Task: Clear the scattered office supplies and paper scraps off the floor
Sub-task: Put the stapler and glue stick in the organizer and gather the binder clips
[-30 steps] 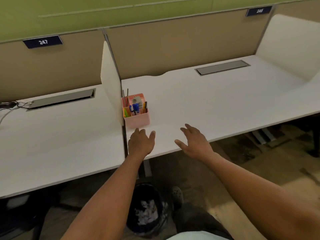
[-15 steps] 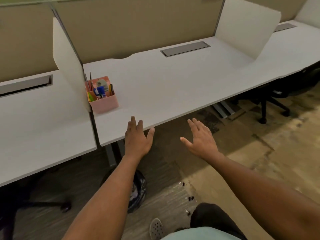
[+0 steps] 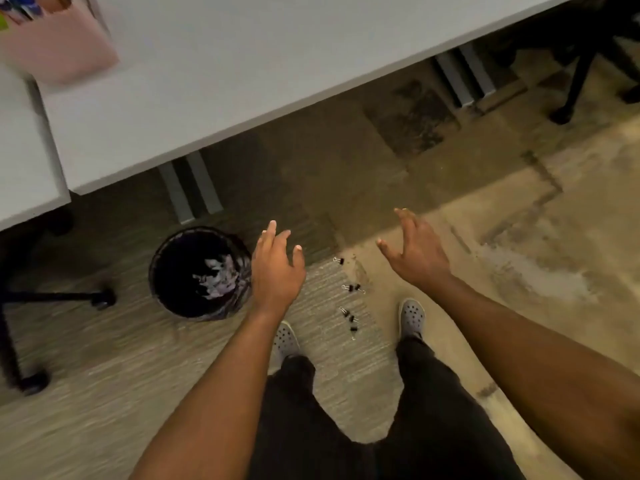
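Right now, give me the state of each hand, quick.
Left hand: open, fingers relaxed, holding nothing.
Right hand: open, fingers spread, holding nothing.

Carpet floor [image 3: 104,375] w/ black binder clips [image 3: 349,306], lined bin [image 3: 199,271] nr desk edge [image 3: 214,98].

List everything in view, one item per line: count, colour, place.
binder clips: several, black, on the floor between the shoes
bin: one, black, paper scraps inside, left of the clips
organiser: one, pink, on the desk at top left
desk: white, across the top
chair bases: two, black, far left and top right
shoes: two, grey, on the floor
left hand: open, above the bin's edge
right hand: open, above the floor
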{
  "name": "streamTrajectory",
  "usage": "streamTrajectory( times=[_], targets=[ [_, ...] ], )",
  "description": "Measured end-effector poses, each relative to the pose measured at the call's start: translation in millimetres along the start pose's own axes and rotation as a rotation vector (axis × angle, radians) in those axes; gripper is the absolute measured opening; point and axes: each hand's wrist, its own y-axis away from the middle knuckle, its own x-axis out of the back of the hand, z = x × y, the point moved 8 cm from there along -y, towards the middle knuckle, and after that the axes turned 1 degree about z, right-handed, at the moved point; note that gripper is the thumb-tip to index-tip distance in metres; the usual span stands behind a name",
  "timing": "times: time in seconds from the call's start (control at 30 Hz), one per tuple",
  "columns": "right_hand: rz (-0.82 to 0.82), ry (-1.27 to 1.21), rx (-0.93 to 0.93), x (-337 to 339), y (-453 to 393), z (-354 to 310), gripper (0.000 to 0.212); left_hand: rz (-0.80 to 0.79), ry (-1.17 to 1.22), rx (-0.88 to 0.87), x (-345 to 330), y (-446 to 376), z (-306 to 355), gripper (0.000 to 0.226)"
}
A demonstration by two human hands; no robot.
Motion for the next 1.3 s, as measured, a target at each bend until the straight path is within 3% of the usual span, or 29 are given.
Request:
streamTrajectory(
  times=[0.17, 0.3, 0.5, 0.7, 0.77, 0.9, 1.07, 1.2, 1.3],
  targets=[
    [-0.137, -0.092, -0.113, -104.7, -3.4, 99.3, 0.034, -0.108, 0.145, 0.114, -133.7, 26.5, -43.9, 0.028],
    [-0.288, -0.109, -0.179, -216.8, 6.4, 156.7, 0.018, -0.161, 0.155, 0.182, -234.4, 23.3, -88.5, 0.027],
    [-0.451, -0.162, -0.183, -382.9, 2.8, 211.3, 0.019, -0.28, 0.067, 0.15, -378.7, 0.2, -161.5, 0.028],
    [-0.412, -0.199, -0.2, -512.7, -26.0, 257.7, 0.022, -0.444, -0.125, -0.015, -502.0, -43.2, -233.9, 0.038],
    [-0.384, -0.137, -0.119, -545.5, -38.0, 263.0, 0.029, -0.454, -0.175, -0.081, -529.8, -64.7, -245.8, 0.042],
    [-0.273, -0.065, -0.006, -583.0, -64.8, 260.8, 0.045, -0.429, -0.264, -0.246, -572.4, -111.8, -241.8, 0.048],
    [-0.175, -0.079, 0.049, -601.1, -82.3, 252.0, 0.039, -0.423, -0.374, -0.415, -612.4, -150.5, -217.3, 0.038],
    [-0.127, -0.102, 0.053, -598.4, -85.7, 252.6, 0.022, -0.369, -0.439, -0.441, -622.7, -157.2, -211.6, 0.022],
    [-0.076, -0.254, -0.013, -588.3, -89.3, 257.6, 0.021, -0.335, -0.283, -0.309, -611.8, -153.1, -216.2, 0.017]
  ],
)
